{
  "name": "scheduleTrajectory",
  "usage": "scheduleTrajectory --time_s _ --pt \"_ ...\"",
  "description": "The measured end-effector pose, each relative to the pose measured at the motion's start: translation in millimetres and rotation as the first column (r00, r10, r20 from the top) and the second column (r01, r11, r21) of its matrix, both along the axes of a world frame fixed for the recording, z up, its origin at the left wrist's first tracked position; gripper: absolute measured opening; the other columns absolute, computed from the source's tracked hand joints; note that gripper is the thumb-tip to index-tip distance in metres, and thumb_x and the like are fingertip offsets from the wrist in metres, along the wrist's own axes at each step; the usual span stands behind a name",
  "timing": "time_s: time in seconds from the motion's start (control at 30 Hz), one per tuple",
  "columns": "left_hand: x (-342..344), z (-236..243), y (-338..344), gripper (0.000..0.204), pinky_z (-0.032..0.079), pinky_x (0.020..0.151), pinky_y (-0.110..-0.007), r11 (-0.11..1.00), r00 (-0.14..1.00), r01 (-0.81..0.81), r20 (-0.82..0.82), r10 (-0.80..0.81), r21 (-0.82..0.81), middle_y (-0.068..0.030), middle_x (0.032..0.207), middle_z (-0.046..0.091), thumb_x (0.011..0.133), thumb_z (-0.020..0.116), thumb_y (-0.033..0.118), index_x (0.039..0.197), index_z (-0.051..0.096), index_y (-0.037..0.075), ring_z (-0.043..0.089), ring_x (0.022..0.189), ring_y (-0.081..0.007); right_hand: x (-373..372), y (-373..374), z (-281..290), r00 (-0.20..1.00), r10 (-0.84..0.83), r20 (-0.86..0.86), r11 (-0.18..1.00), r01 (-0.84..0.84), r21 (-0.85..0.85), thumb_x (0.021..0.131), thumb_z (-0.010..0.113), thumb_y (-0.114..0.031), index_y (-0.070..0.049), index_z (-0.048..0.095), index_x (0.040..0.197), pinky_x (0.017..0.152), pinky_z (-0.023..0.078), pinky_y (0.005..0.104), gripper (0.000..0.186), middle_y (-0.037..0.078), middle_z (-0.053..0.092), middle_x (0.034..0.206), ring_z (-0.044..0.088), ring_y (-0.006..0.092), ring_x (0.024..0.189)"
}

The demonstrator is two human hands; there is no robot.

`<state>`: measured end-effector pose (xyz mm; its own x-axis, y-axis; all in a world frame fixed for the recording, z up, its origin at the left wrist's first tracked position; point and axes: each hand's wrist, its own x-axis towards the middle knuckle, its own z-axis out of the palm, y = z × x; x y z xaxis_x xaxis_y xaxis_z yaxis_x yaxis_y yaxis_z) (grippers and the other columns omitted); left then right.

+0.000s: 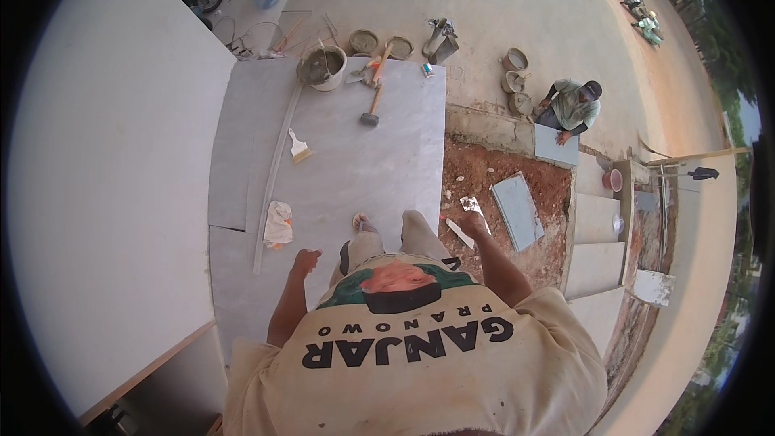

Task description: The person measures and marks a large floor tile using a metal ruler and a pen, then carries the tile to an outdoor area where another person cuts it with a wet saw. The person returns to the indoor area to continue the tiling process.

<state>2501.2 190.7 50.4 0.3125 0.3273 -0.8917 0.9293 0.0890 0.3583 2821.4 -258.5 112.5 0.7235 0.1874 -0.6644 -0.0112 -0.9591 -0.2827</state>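
My left hand (306,261) hangs over the grey tiled floor (379,169) with its fingers curled; I see nothing in it. A crumpled white cloth (278,224) lies just ahead of that hand. My right hand (474,224) is closed at a flat, pale trowel (474,207) with a splotched blade, above reddish soil (476,165); its handle is hidden in the fingers. Just left of this hand, a white-bladed tool (459,232) rests by the tile edge. Ahead on the right, a loose grey tile (518,211) lies tilted on the soil.
A brush (299,146), a mallet (370,117) and a mortar bucket (322,68) stand or lie on the tiles ahead. At right, a co-worker (575,105) crouches with hands on a tile (556,144). A white wall (121,178) rises at left.
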Motion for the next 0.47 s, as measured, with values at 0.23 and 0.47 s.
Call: scheduleTrajectory --time_s 0.23,0.47 --pt "131.4 -12.5 76.4 0.030 0.036 0.043 -0.033 0.999 0.993 0.005 0.121 -0.009 0.037 -0.0017 0.058 0.050 0.084 0.066 0.033 0.071 0.055 0.008 0.047 0.046 -0.0147 6.6 -11.6 -32.8 0.993 -0.117 0.012 0.993 0.117 -0.015 0.082 0.061 -0.031 -0.010 0.073 0.098 0.088 0.051 0.0409 0.029 0.017 0.070 0.103 0.066 0.0318 0.098" --pt "216.0 7.7 62.3 0.030 0.038 0.044 -0.032 0.996 0.985 -0.033 0.174 0.017 0.087 -0.0013 0.057 0.051 0.086 0.064 0.033 0.071 0.055 0.009 0.047 0.046 -0.0144 73.9 22.6 -35.1 0.993 -0.043 -0.107 0.998 0.037 -0.059 0.081 0.064 -0.034 -0.009 0.073 0.100 0.092 0.050 0.0379 0.033 0.016 0.070 0.107 0.066 0.0303 0.103"
